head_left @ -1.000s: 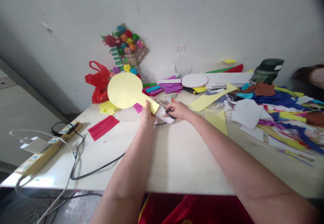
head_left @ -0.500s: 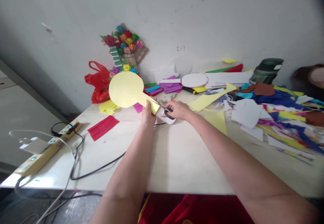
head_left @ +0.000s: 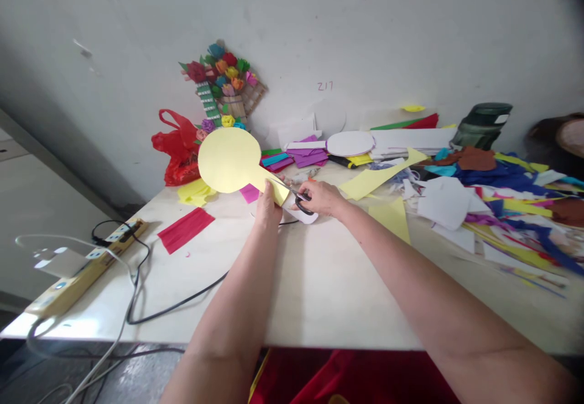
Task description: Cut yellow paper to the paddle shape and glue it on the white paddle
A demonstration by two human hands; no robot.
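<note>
My left hand (head_left: 269,207) pinches the handle strip of a pale yellow paddle-shaped paper (head_left: 229,159), its round part tilted up to the left. In my right hand (head_left: 320,198) is a pair of scissors (head_left: 303,204) with black handles, fingers through the loops. The blades lie along the edge of the yellow strip, close to my left fingers. Below the scissors a white paper piece (head_left: 306,216) shows, partly hidden by the hands.
A red crepe paper piece (head_left: 186,230) lies left, near a power strip (head_left: 91,264) with cables. Paper scraps (head_left: 511,209) heap at the right beside a dark green bottle (head_left: 483,126). A white paddle shape (head_left: 350,144), a red bag (head_left: 176,148) and paper flowers (head_left: 228,72) are at the back.
The yellow paper and both hands have shifted very slightly right. The scissors stay at the strip's edge, and both grips look the same.
</note>
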